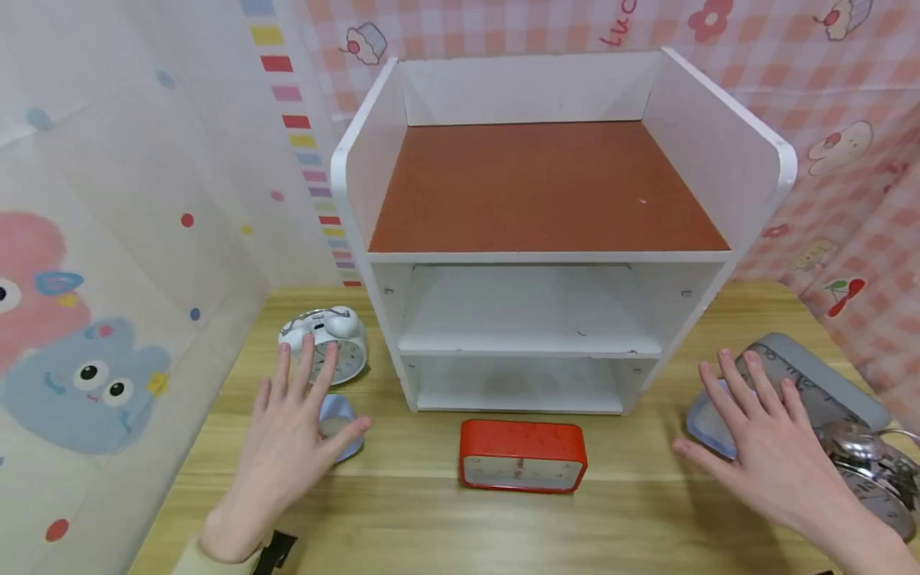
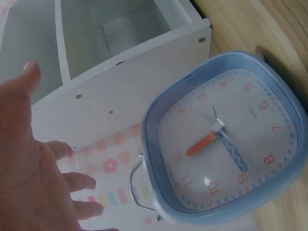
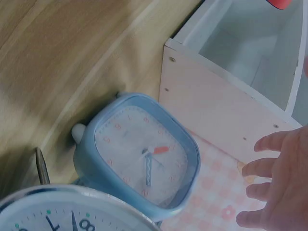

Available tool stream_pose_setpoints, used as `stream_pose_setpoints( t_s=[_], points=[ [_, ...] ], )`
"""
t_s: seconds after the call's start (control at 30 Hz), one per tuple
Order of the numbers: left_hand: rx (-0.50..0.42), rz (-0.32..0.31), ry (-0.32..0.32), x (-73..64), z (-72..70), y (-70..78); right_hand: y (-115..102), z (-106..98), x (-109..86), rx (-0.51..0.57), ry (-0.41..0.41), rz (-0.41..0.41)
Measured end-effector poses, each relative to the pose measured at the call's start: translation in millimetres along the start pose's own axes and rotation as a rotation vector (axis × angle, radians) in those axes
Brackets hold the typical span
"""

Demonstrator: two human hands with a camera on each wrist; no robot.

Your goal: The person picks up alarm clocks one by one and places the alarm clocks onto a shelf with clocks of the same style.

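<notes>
Wooden tabletop (image 1: 417, 527); left hand (image 1: 283, 435), right hand (image 1: 772, 451), fingers (image 1: 729, 399) spread, apparently above blue clocks (image 3: 137, 156).

right hand (image 3: 283, 180) apart from blue clock (image 3: 137, 156)

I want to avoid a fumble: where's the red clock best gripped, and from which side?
Probably by its two short ends, from above: the red clock is a wide, low box, both ends look free, and the shelf stands close behind it.
</notes>
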State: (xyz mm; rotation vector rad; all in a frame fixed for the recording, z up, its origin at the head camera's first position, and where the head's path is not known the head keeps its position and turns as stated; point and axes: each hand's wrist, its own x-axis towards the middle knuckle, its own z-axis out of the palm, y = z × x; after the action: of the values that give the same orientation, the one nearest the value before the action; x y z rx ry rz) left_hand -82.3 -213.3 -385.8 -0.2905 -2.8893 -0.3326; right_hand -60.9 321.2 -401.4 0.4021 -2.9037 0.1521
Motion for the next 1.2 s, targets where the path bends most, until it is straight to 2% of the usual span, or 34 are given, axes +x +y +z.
stream_pose_setpoints(
  t_s=[0.2,0.37,0.57,0.7,0.9,1.07,1.2],
  points=[
    [-0.048,0.009,0.032,3.0,-3.3,-1.3,-2,-6,2.9,0.007,0.014,-0.02],
    [-0.126,0.043,0.07,10.6,-10.8,-0.7,1,-18,4.6,0.014,0.018,0.01],
    [-0.269,0.111,0.192,23.0,-18.4,-1.4,15,-35,-2.6,0.031,0.051,0.043],
    [-0.361,0.165,0.28,33.8,-24.4,0.6,28,-42,-9.2,0.059,0.12,0.08],
    [-0.478,0.269,0.417,48.6,-33.4,3.1,45,-43,-16.6,0.106,0.313,0.102],
    [-0.567,0.265,0.456,57.3,-40.7,6.2,57,-39,-22.3,0.105,0.438,0.115],
    [-0.63,0.246,0.477,65.5,-47.2,12.0,63,-38,-33.0,0.137,0.445,0.209]
  ],
)
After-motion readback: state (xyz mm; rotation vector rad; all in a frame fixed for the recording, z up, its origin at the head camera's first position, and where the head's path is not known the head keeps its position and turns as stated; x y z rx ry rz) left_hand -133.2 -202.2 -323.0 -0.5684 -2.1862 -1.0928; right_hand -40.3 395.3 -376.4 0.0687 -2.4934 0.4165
